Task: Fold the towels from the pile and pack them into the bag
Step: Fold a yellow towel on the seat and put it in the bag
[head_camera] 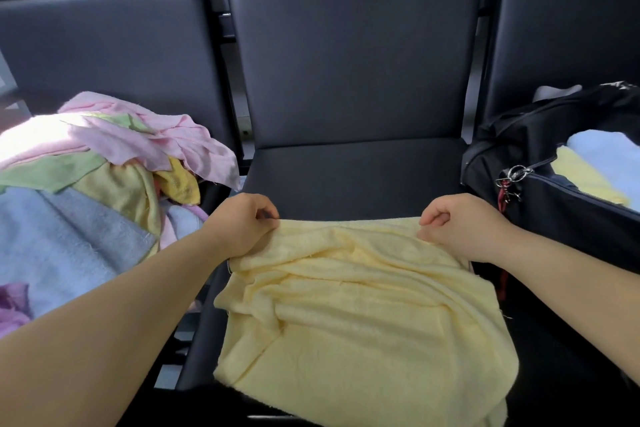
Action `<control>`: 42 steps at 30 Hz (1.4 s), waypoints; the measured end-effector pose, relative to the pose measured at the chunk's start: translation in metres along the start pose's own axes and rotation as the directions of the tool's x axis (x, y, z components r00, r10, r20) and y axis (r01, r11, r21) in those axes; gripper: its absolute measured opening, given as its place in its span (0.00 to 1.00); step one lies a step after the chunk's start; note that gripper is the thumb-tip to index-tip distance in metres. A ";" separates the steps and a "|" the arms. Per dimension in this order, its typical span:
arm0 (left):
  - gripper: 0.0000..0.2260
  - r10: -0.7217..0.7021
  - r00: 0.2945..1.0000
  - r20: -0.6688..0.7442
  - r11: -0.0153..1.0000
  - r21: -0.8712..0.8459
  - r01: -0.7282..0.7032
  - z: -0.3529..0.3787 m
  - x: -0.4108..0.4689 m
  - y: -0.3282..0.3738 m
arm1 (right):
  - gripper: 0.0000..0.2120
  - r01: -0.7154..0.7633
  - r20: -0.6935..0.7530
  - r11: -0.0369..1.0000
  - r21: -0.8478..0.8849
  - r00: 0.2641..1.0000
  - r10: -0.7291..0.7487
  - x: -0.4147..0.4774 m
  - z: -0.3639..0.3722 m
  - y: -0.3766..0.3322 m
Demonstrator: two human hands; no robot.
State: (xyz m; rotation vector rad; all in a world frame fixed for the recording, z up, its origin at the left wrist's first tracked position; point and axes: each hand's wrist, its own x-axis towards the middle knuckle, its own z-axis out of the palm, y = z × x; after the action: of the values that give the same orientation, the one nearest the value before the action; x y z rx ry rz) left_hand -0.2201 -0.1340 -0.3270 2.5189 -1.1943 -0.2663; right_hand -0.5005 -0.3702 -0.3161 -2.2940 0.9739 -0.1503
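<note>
Both left hand (242, 226) and right hand (464, 226) pinch a bottom-cropped yellow towel (363, 308).

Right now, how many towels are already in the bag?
2 showing: a folded yellow towel and a pale blue towel beside it, both in the black bag at right. Others may be hidden underneath.

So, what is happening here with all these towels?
A person is folding towels on a row of dark chairs. The left hand and the right hand each pinch a far corner of a yellow towel, which lies rumpled on the middle seat and is not yet folded. A pile of towels in pink, green, yellow and blue waits on the chair to the left. On the right, an open black bag already holds a yellow and a light blue towel.
</note>
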 end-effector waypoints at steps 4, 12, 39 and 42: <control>0.06 -0.016 1.000 0.025 1.000 -0.010 0.016 -0.004 0.001 -0.003 | 0.10 0.053 0.088 0.997 -0.059 0.995 -0.048 0.000 -0.003 0.000; 0.03 -0.073 0.997 0.008 0.997 0.013 0.072 -0.010 -0.001 -0.009 | 0.10 0.049 -0.027 0.996 -0.071 0.998 -0.051 0.005 -0.005 0.003; 0.04 -0.193 0.981 -0.023 0.953 -0.244 0.182 -0.023 -0.014 -0.010 | 0.12 0.019 -0.034 0.996 -0.090 0.999 -0.023 0.015 -0.006 0.011; 0.05 -0.221 0.970 -0.096 0.922 -0.343 0.176 -0.031 -0.024 -0.012 | 0.12 0.017 -0.036 1.000 0.018 0.999 -0.016 0.009 -0.008 0.009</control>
State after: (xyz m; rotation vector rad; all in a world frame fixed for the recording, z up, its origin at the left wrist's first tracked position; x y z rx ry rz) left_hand -0.2171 -0.1010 -0.3022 2.3165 -0.7671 -0.3154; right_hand -0.5020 -0.3852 -0.3157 -2.2905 0.9678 -0.2075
